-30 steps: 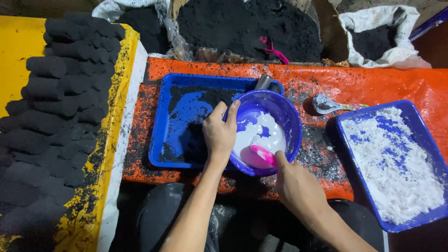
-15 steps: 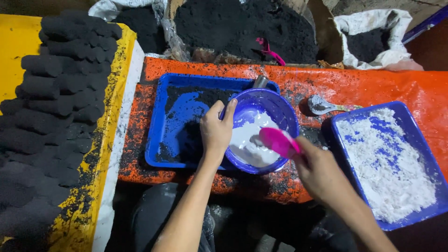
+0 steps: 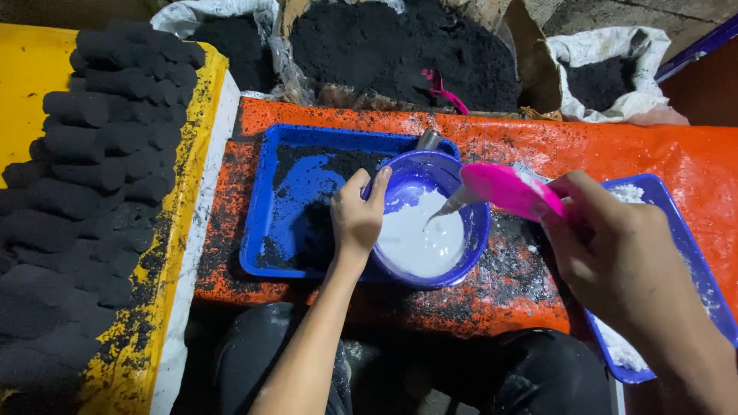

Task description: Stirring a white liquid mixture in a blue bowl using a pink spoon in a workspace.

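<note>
**Pink scoop tipped over a bowl of white liquid**

At far left, rows of black cylindrical briquettes (image 3: pixel 100 154) lie on a yellow sheet (image 3: pixel 31 77). Next comes a blue tray (image 3: pixel 265 230) dusted with black powder, on an orange table cover (image 3: pixel 615 150). The left hand (image 3: pixel 357 219) grips the rim of a purple bowl (image 3: pixel 473 238) holding white liquid. Above the bowl, the right hand (image 3: pixel 615 257) clasps a pink scoop (image 3: pixel 507 188), from which white liquid runs down. At far right sits a second blue tray (image 3: pixel 711 292) of white powder.

An orange tarp (image 3: pixel 615 154) covers the work surface — yellow sheet (image 3: pixel 31 77) left, surroundings apparently dim.
</note>
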